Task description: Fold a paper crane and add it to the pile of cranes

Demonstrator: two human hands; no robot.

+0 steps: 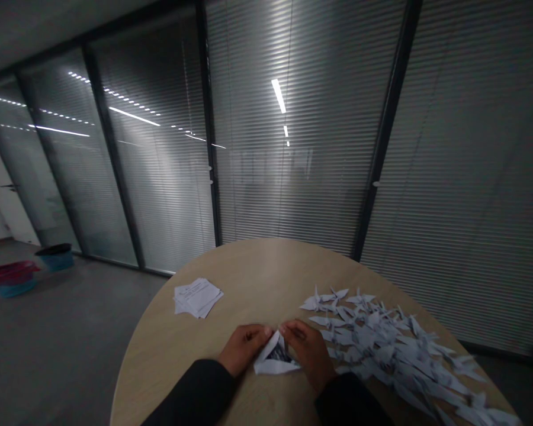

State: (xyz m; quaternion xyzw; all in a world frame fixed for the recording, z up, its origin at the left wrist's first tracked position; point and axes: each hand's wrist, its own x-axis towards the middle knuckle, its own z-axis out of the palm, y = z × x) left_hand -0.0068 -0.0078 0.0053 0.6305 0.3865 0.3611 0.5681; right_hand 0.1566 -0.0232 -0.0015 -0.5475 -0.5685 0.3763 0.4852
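Bottom centre of frame: my left hand (244,349) and right hand (305,354) both pinch a half-folded printed sheet (275,362), held down on the pale wood tabletop (257,278). Done: a heap of origami cranes (382,349), lower right. Remaining: a stack of flat printed sheets (198,297), centre, unfolded.

We can read nothing: the print on the stacked paper slips (198,297) and the folded paper sheet (275,356) stays too small or blurred.
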